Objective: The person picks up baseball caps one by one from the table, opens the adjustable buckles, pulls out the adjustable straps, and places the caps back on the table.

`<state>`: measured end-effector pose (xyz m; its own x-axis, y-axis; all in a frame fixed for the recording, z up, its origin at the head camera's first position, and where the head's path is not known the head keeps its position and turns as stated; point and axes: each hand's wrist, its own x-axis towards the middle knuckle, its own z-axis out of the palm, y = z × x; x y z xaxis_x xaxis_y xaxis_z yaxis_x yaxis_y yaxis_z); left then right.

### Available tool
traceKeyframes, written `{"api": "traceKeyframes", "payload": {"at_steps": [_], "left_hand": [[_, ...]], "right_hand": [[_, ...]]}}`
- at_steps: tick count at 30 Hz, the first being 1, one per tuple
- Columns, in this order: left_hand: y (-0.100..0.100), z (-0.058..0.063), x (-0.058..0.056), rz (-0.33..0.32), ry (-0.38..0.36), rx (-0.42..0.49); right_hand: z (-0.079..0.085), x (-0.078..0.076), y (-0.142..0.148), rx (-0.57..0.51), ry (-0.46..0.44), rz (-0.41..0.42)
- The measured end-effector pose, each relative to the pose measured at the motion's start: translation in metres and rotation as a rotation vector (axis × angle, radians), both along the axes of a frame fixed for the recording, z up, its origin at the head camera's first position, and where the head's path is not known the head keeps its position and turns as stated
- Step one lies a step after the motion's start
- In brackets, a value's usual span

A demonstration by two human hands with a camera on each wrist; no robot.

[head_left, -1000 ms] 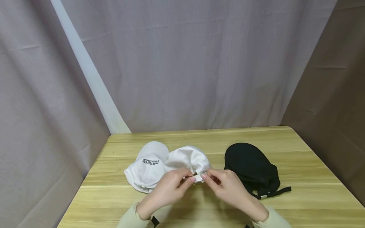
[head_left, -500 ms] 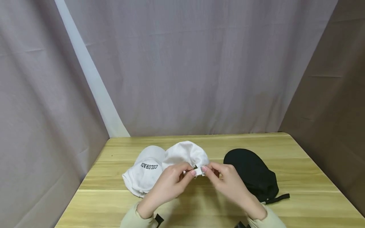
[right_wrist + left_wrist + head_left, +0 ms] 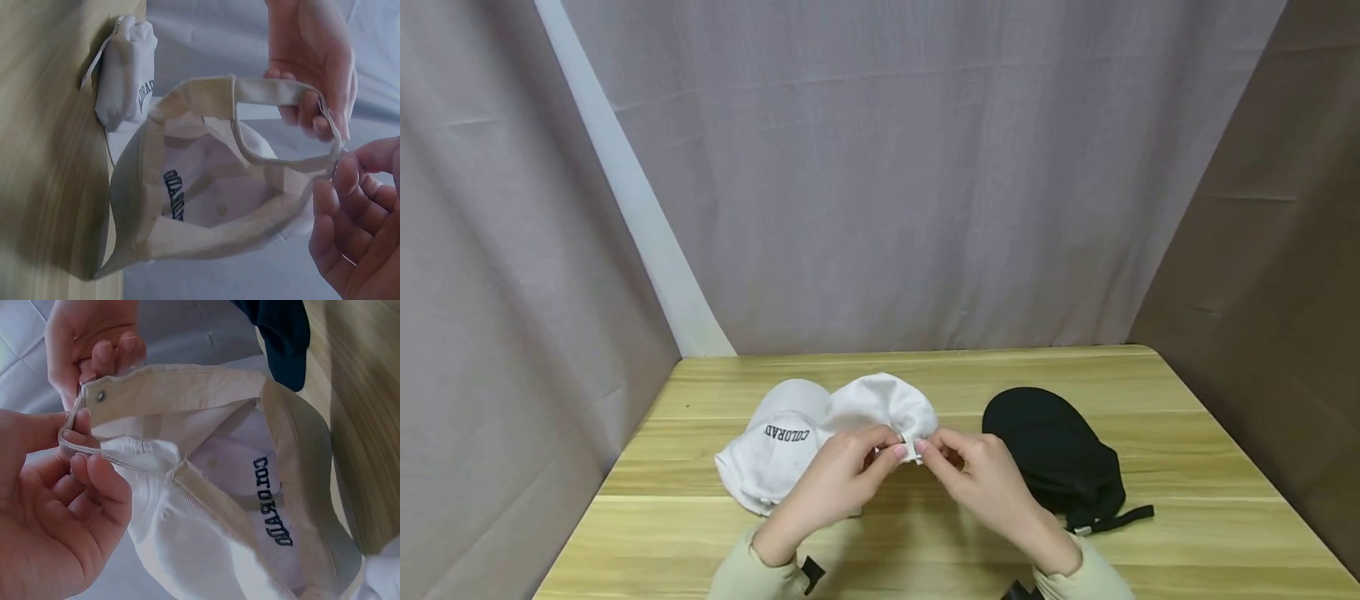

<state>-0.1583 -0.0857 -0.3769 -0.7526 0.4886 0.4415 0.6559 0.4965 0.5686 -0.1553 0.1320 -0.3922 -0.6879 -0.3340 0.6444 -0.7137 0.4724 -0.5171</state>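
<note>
Both hands hold a white baseball cap (image 3: 868,398) by its adjustable back strap (image 3: 84,448), fingertips close together. The left hand (image 3: 842,471) pinches the strap between thumb and index finger on one side. On the other side the right hand (image 3: 981,471) pinches it in the same way. In the left wrist view the cap's opening faces the camera, with dark lettering (image 3: 272,500) showing inside the crown. The strap forms a loop across the back opening in the right wrist view, where the right hand's fingertips (image 3: 344,175) meet the strap.
A second white cap (image 3: 767,462) with dark lettering lies on the wooden table (image 3: 647,475), left of the held cap. To the right lies a black cap (image 3: 1052,450), its loose strap (image 3: 1123,518) trailing on the wood. Grey curtains (image 3: 880,183) stand behind the table.
The two thumbs have come closer together on the strap, and less of it shows between them. The held cap and hands sit slightly further left. The other caps keep their places.
</note>
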Motion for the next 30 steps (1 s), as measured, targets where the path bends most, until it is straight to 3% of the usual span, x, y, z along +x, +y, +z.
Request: {"api": "traceKeyframes", "payload": {"at_steps": [7,18,24,30], "left_hand": [[-0.004,-0.002,-0.001,0.002,-0.030,0.021],[0.000,-0.009,-0.002,-0.084,-0.001,-0.013],[0.000,-0.012,-0.002,-0.105,-0.022,-0.013],[0.001,-0.013,-0.002,-0.113,0.014,-0.023]], "right_hand": [[0.001,-0.002,-0.002,-0.047,-0.017,0.020],[-0.008,0.004,-0.008,-0.072,-0.085,0.067],[-0.012,0.005,-0.006,-0.055,-0.084,0.066],[-0.011,0.002,-0.004,-0.035,-0.039,0.089]]}}
